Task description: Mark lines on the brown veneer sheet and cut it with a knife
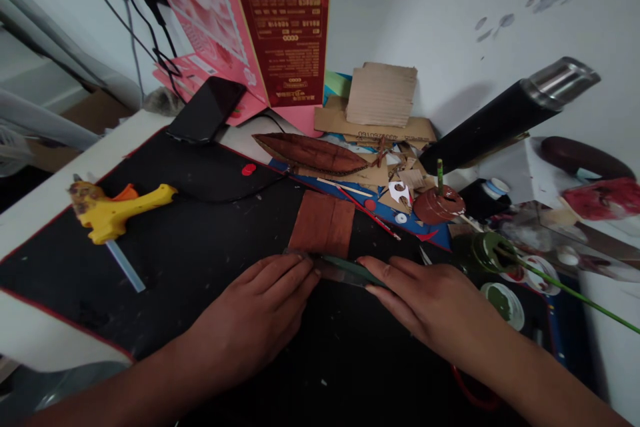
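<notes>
A reddish-brown painted square [323,221] lies on the black mat in front of me. Across its near edge runs a thin dark green strip [353,268] with a clear flat edge below it. My left hand [265,307] presses its closed fingertips on the strip's left end and the square's near left corner. The right end of the strip is between the thumb and fingers of my right hand [425,293]. What lies under my left fingertips is hidden.
At left lies a yellow glue gun [115,210], with a black phone [207,110] behind. A brown boat-shaped piece [310,152], cardboard scraps and a red pencil [370,213] lie beyond the square. Paint jars [437,205] and a black flask [495,120] stand right.
</notes>
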### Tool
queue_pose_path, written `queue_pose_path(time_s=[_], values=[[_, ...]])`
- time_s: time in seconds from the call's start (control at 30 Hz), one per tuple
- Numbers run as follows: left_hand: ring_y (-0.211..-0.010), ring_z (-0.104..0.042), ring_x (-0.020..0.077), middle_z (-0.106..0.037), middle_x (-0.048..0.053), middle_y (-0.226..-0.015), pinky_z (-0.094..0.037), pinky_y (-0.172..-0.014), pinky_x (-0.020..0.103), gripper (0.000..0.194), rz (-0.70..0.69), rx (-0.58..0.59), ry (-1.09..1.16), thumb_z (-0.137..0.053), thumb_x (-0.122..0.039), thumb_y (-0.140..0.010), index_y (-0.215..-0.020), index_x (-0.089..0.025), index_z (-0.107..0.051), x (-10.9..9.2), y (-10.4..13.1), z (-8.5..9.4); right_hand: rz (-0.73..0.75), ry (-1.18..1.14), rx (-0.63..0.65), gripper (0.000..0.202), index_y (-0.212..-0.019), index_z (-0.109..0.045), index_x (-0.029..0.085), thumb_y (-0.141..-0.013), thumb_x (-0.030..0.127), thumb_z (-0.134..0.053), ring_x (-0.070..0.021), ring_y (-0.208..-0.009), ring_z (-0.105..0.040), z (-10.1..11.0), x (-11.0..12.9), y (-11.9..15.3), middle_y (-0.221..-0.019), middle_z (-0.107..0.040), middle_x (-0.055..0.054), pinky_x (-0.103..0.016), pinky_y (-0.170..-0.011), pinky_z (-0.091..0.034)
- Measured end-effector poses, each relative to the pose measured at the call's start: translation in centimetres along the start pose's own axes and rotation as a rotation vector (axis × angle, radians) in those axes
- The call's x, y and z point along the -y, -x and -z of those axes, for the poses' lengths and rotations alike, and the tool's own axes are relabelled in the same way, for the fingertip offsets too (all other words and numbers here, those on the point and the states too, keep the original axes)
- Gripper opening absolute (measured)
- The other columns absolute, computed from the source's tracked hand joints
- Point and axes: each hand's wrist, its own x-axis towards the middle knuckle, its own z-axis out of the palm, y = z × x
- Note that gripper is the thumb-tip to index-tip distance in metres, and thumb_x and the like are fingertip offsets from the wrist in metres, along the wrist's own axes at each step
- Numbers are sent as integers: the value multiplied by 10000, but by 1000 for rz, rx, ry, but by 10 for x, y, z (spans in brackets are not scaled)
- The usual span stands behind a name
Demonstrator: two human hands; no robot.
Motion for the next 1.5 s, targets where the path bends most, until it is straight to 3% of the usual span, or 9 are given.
queue_pose_path(time_s=[0.73, 0.97, 1.23, 1.5], values=[[-1325, -648, 250, -743, 111, -1391, -499, -1156, 378, 385, 4, 46, -3, -553, -254, -1080, -1429, -150, -679, 0, 2, -1, 15, 45, 8, 478, -1346, -723, 170, -1218, 372, -309, -193, -565, -748, 2, 3, -3, -849, -799, -42, -326, -515, -496], [-1294, -662, 253, -754, 114, -1366, -508, -1130, 387, 375, -13, 10, -15, -462, -211, -1108, -1386, -125, -698, 1, -1, 1, 18, 59, 38, 431, -1339, -727, 172, -1205, 347, -356, -198, -566, -761, 7, 3, -7, -884, -826, -54, -317, -512, -502], [-1305, -660, 256, -746, 120, -1380, -505, -1141, 389, 368, -3, 25, 6, -534, -222, -1083, -1402, -126, -690, 0, 0, 0, 45, 97, 111, 301, -1334, -723, 173, -1146, 290, -518, -210, -565, -770, 16, 4, -15, -978, -852, -71, -323, -481, -499], [-1284, -671, 250, -762, 115, -1354, -519, -1108, 391, 371, -7, 4, 0, -460, -198, -1103, -1373, -131, -707, 1, -2, 0, 53, 110, 141, 290, -1326, -744, 162, -1118, 272, -574, -209, -558, -773, 23, 5, -21, -970, -851, -58, -332, -463, -486]])
